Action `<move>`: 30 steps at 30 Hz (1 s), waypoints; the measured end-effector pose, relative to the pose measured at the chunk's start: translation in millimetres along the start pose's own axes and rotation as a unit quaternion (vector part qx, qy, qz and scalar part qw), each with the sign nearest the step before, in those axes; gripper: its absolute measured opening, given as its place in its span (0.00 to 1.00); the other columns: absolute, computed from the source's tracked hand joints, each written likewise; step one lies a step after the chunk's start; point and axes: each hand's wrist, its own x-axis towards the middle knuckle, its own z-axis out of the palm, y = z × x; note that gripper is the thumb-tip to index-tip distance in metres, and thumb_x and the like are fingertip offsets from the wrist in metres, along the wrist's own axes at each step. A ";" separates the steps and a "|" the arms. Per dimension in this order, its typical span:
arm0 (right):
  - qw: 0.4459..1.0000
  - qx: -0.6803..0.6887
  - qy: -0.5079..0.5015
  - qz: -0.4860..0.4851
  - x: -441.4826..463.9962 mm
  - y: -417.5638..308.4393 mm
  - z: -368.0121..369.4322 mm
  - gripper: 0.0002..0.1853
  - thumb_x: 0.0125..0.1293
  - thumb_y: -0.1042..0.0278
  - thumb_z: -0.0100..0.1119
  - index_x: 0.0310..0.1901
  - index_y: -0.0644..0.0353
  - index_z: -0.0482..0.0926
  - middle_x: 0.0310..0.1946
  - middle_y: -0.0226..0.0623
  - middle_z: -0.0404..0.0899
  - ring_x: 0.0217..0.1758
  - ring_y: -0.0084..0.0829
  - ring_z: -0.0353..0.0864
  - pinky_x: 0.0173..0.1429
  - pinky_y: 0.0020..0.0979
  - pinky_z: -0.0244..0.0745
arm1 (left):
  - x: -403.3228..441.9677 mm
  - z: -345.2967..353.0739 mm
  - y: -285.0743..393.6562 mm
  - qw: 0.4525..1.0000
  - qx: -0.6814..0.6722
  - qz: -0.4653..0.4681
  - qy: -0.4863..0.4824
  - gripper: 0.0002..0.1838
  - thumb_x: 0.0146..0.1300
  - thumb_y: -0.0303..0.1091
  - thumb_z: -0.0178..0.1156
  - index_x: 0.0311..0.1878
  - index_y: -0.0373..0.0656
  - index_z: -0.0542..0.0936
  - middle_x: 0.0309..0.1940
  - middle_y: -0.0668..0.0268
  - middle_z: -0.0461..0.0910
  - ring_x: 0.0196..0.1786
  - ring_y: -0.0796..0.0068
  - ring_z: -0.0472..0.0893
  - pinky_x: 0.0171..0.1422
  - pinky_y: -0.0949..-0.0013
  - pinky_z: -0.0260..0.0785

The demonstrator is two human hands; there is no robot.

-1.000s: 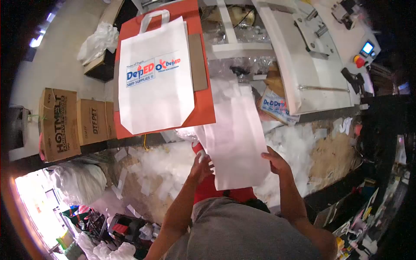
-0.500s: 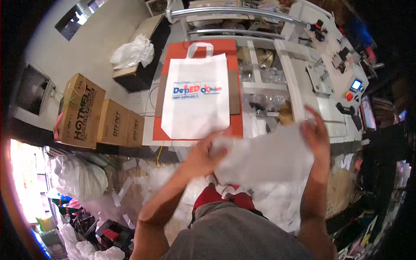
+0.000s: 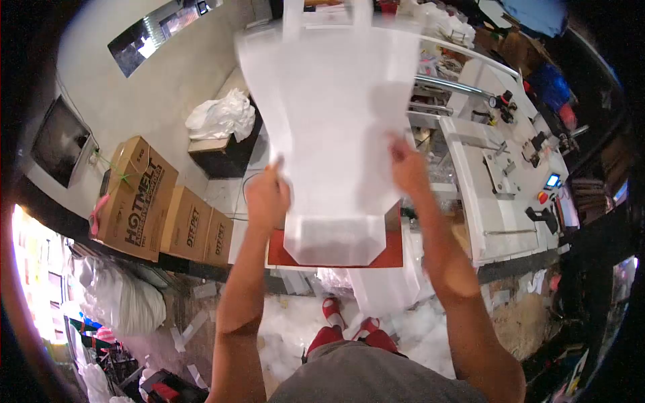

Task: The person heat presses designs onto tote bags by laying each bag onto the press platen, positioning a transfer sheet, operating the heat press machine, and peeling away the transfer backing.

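A plain white tote bag (image 3: 329, 114) hangs spread out in front of me, its handles at the top and its surface blurred by motion. My left hand (image 3: 269, 198) is closed on the bag's left edge, low down. Across from it, my right hand (image 3: 408, 169) pinches the right edge. Below it, the bottom of another white bag (image 3: 334, 242) lies on the red board (image 3: 390, 252); the raised bag hides the rest of it.
Cardboard boxes (image 3: 151, 208) stand on the table's left. White plastic (image 3: 222, 115) lies on a dark box (image 3: 222, 158). A white press machine (image 3: 497, 174) with a lit display fills the right. White material (image 3: 383, 289) hangs over the front edge.
Both hands have moved up and away from me, lifting and spreading the white bag. It now blocks the printed bag's lettering. The view has shifted a little.
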 end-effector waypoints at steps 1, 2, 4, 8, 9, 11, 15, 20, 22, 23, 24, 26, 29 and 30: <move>0.997 -0.012 -0.081 -0.004 -7.3 48.8 40.0 0.16 0.69 0.66 0.54 0.57 0.51 0.80 0.41 0.54 0.84 0.46 0.51 0.84 0.51 0.43 0.79 | -27.9 29.7 -23.1 0.998 0.001 -0.038 -0.042 0.25 0.58 0.32 0.55 0.61 0.47 0.79 0.35 0.57 0.82 0.42 0.55 0.81 0.51 0.48 0.70; 0.995 -0.010 -0.096 -0.015 -26.6 80.8 68.8 0.16 0.68 0.66 0.54 0.56 0.52 0.80 0.42 0.54 0.83 0.46 0.53 0.83 0.52 0.45 0.78 | -54.4 44.8 -32.7 0.993 0.019 -0.075 -0.087 0.25 0.59 0.32 0.54 0.62 0.48 0.78 0.39 0.55 0.82 0.44 0.52 0.81 0.53 0.46 0.69; 0.993 -0.031 -0.113 0.023 -73.2 97.2 89.8 0.16 0.66 0.67 0.54 0.54 0.54 0.81 0.44 0.53 0.83 0.48 0.54 0.82 0.53 0.46 0.77 | -95.3 60.4 -40.8 0.979 0.043 -0.126 -0.151 0.26 0.59 0.33 0.53 0.63 0.49 0.77 0.44 0.55 0.82 0.46 0.52 0.81 0.57 0.43 0.66; 0.995 -0.064 -0.075 0.021 -120.3 99.5 93.9 0.14 0.66 0.70 0.54 0.52 0.59 0.82 0.46 0.50 0.83 0.48 0.54 0.80 0.55 0.46 0.74 | -136.9 68.7 -45.8 0.976 0.071 -0.122 -0.167 0.27 0.58 0.33 0.54 0.64 0.49 0.75 0.46 0.58 0.82 0.51 0.55 0.78 0.61 0.44 0.62; 0.995 -0.065 -0.075 0.022 -123.5 100.7 95.2 0.14 0.66 0.70 0.54 0.52 0.59 0.82 0.46 0.50 0.83 0.48 0.54 0.80 0.55 0.46 0.74 | -140.2 68.3 -46.8 0.976 0.070 -0.121 -0.168 0.27 0.58 0.33 0.54 0.64 0.49 0.75 0.46 0.58 0.82 0.51 0.55 0.78 0.61 0.44 0.62; 0.992 -0.114 -0.037 -0.027 -128.4 103.8 97.3 0.13 0.66 0.71 0.54 0.50 0.61 0.82 0.45 0.48 0.83 0.45 0.53 0.79 0.54 0.47 0.72 | -143.2 68.5 -49.1 0.986 0.061 -0.090 -0.128 0.27 0.58 0.33 0.55 0.64 0.50 0.75 0.44 0.60 0.80 0.51 0.55 0.77 0.61 0.46 0.62; 0.993 -0.111 -0.017 -0.041 -134.3 106.0 98.1 0.14 0.66 0.69 0.53 0.52 0.60 0.81 0.43 0.46 0.83 0.43 0.52 0.78 0.52 0.49 0.70 | -140.3 68.0 -51.8 0.986 0.051 -0.090 -0.127 0.27 0.57 0.32 0.56 0.63 0.49 0.76 0.40 0.61 0.77 0.48 0.56 0.76 0.60 0.47 0.63; 0.991 -0.116 -0.072 0.008 -137.3 104.9 90.9 0.17 0.66 0.68 0.55 0.55 0.60 0.78 0.51 0.47 0.80 0.49 0.50 0.76 0.54 0.49 0.69 | -141.7 66.8 -52.1 0.991 0.047 -0.060 -0.112 0.27 0.56 0.32 0.59 0.62 0.49 0.76 0.38 0.59 0.75 0.46 0.56 0.76 0.58 0.49 0.64; 0.988 -0.147 -0.049 -0.001 -133.6 94.8 81.0 0.19 0.65 0.66 0.56 0.57 0.60 0.77 0.56 0.50 0.76 0.53 0.52 0.74 0.56 0.51 0.68 | -135.1 58.2 -48.6 0.992 0.043 -0.063 -0.096 0.27 0.56 0.32 0.59 0.62 0.48 0.76 0.41 0.57 0.76 0.48 0.54 0.76 0.59 0.49 0.64; 0.984 -0.178 -0.025 -0.013 -129.5 92.5 78.9 0.21 0.65 0.64 0.57 0.59 0.61 0.76 0.61 0.52 0.72 0.57 0.54 0.72 0.58 0.52 0.68 | -130.0 55.6 -48.4 0.994 0.040 -0.066 -0.076 0.26 0.56 0.32 0.59 0.61 0.47 0.77 0.44 0.54 0.76 0.49 0.52 0.75 0.59 0.48 0.65; 0.984 -0.178 -0.028 -0.013 -119.5 99.1 81.9 0.21 0.65 0.64 0.57 0.59 0.61 0.76 0.61 0.52 0.72 0.57 0.54 0.72 0.58 0.52 0.68 | -119.0 57.0 -51.8 0.994 0.040 -0.068 -0.078 0.26 0.56 0.32 0.59 0.61 0.47 0.77 0.44 0.54 0.76 0.49 0.52 0.75 0.59 0.48 0.65; 0.986 -0.147 0.031 -0.066 -89.9 117.2 91.2 0.27 0.66 0.59 0.58 0.64 0.61 0.71 0.67 0.55 0.64 0.66 0.60 0.64 0.67 0.54 0.62 | -84.6 65.1 -61.6 0.996 -0.036 -0.030 -0.069 0.25 0.57 0.32 0.59 0.61 0.43 0.77 0.54 0.48 0.74 0.57 0.47 0.74 0.62 0.47 0.64; 0.984 -0.161 -0.004 -0.075 -29.0 108.7 103.8 0.31 0.68 0.55 0.56 0.68 0.62 0.67 0.71 0.56 0.60 0.74 0.60 0.57 0.74 0.54 0.55 | -22.3 104.2 -66.4 0.997 -0.021 0.061 -0.040 0.25 0.58 0.30 0.58 0.61 0.39 0.75 0.63 0.46 0.69 0.67 0.41 0.68 0.70 0.48 0.61; 0.976 -0.200 -0.032 -0.079 -13.9 109.2 113.0 0.32 0.69 0.52 0.54 0.70 0.61 0.64 0.73 0.55 0.57 0.76 0.59 0.53 0.76 0.54 0.52 | -2.0 115.1 -63.3 0.994 -0.011 0.102 -0.033 0.27 0.58 0.29 0.58 0.63 0.38 0.73 0.64 0.46 0.69 0.68 0.39 0.66 0.72 0.49 0.60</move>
